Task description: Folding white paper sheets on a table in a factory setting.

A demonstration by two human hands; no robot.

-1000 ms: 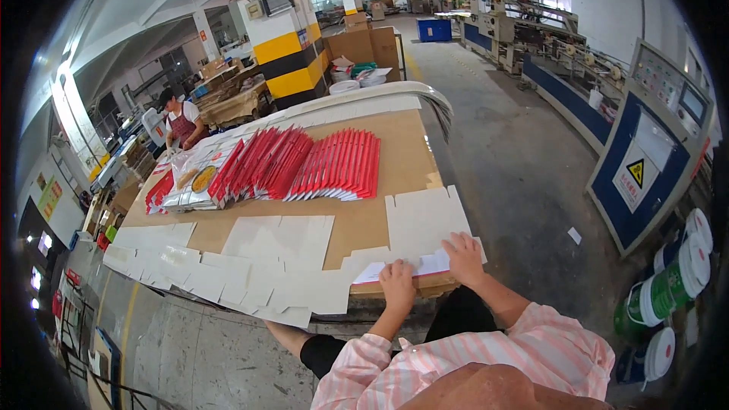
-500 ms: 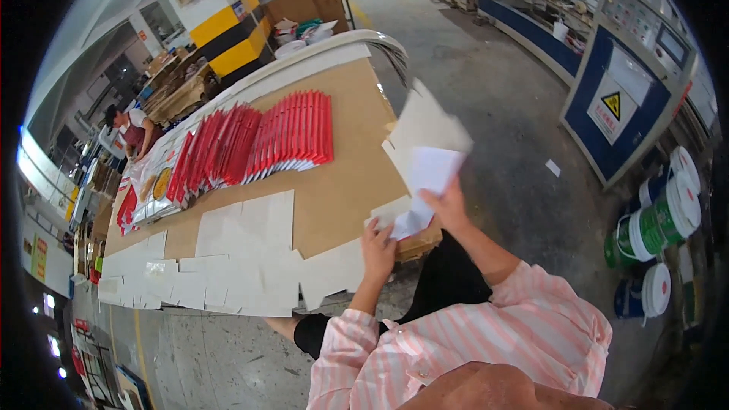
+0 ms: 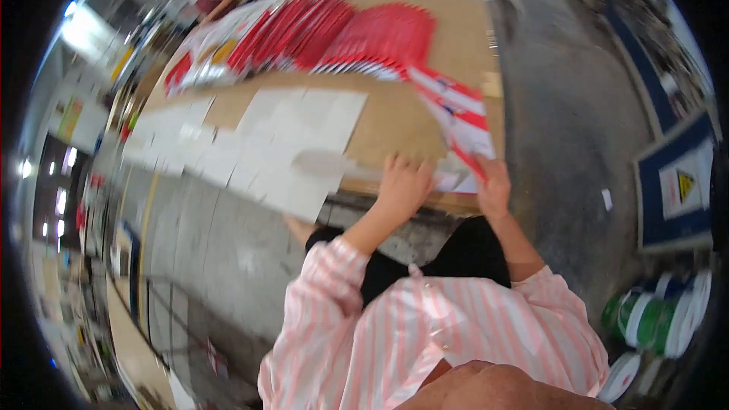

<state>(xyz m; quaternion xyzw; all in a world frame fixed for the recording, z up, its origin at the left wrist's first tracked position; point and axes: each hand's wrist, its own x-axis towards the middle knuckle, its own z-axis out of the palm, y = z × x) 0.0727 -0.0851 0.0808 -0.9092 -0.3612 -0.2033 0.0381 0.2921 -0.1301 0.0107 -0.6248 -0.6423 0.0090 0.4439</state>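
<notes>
I hold a flat carton sheet [image 3: 458,118] with its red and white printed face up, tilted over the near right edge of the brown table [image 3: 395,118]. My right hand [image 3: 493,186] grips its lower right edge. Fingers curled, my left hand [image 3: 402,182] is at its lower left edge, by the table rim. White blank sheets [image 3: 250,137] lie overlapped to the left of my hands. Farther back, red printed sheets [image 3: 342,34] are fanned in rows. The picture is motion-blurred.
Green and white drums [image 3: 653,319] stand on the concrete floor at lower right. A blue machine panel with a yellow warning sign [image 3: 680,186] is at the right. Racks and clutter line the far left.
One second ago the sheet lay flat, white face up, under both hands at the table edge. It was lifted, and now its red face is up. My view has swung down and left.
</notes>
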